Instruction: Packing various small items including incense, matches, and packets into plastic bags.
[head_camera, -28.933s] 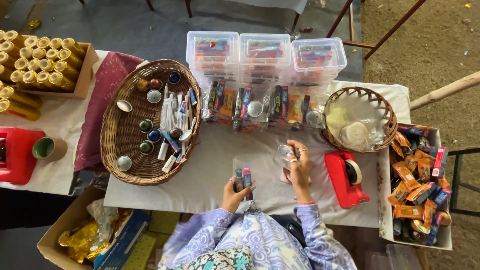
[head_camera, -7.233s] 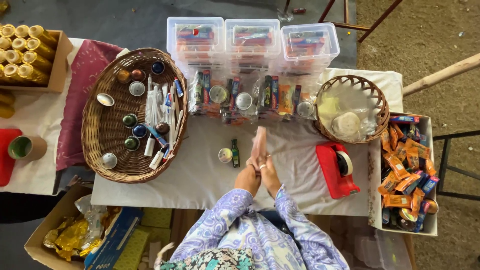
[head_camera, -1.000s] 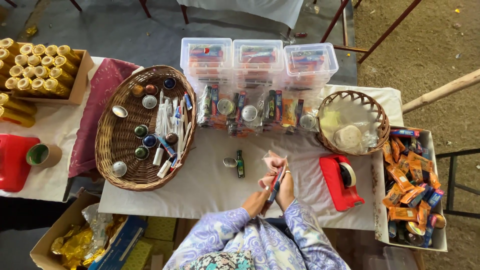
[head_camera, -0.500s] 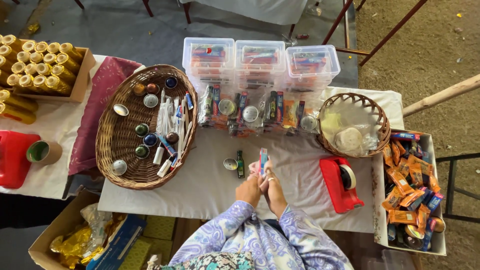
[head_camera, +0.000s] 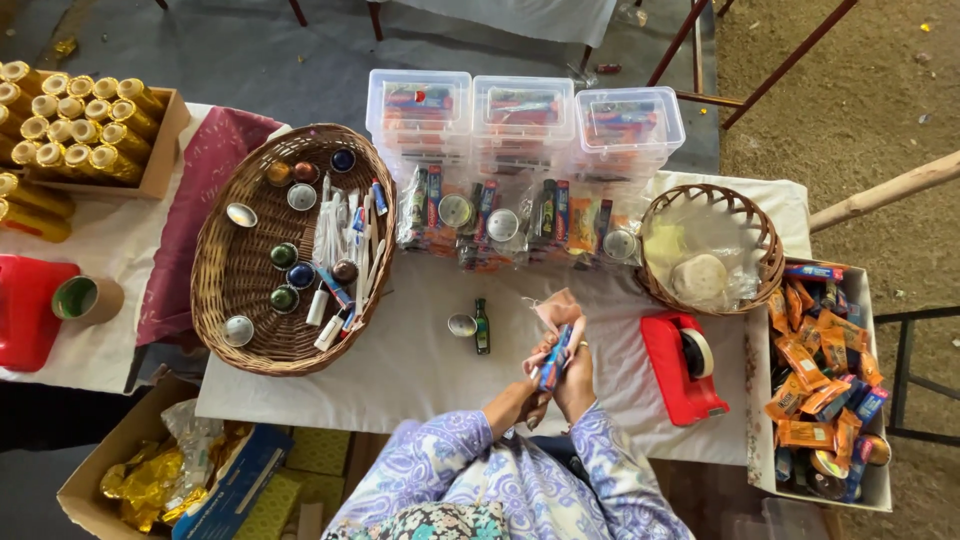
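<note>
Both my hands meet over the white tablecloth (head_camera: 420, 370) near its front edge. My left hand (head_camera: 532, 385) and my right hand (head_camera: 578, 372) pinch a small blue and red tube (head_camera: 553, 357) between them, tilted. A crumpled clear pouch (head_camera: 556, 306) sticks up from the fingers of my right hand, just above the tube. To the left of my hands a small dark green bottle (head_camera: 482, 326) lies on the cloth next to a round metal tin (head_camera: 462, 325).
A big wicker basket (head_camera: 235, 290) of tins and tubes sits left. A red tape dispenser (head_camera: 685, 365) and a small wicker basket (head_camera: 762, 262) stand right. Three clear lidded boxes (head_camera: 523, 115) and filled pouches (head_camera: 500, 220) line the back. A box of orange packets (head_camera: 860, 400) is far right.
My hands have drifted right, away from the green bottle, and slightly toward me. The tube, held upright half a second ago, now leans, and the pouch shows above it.
</note>
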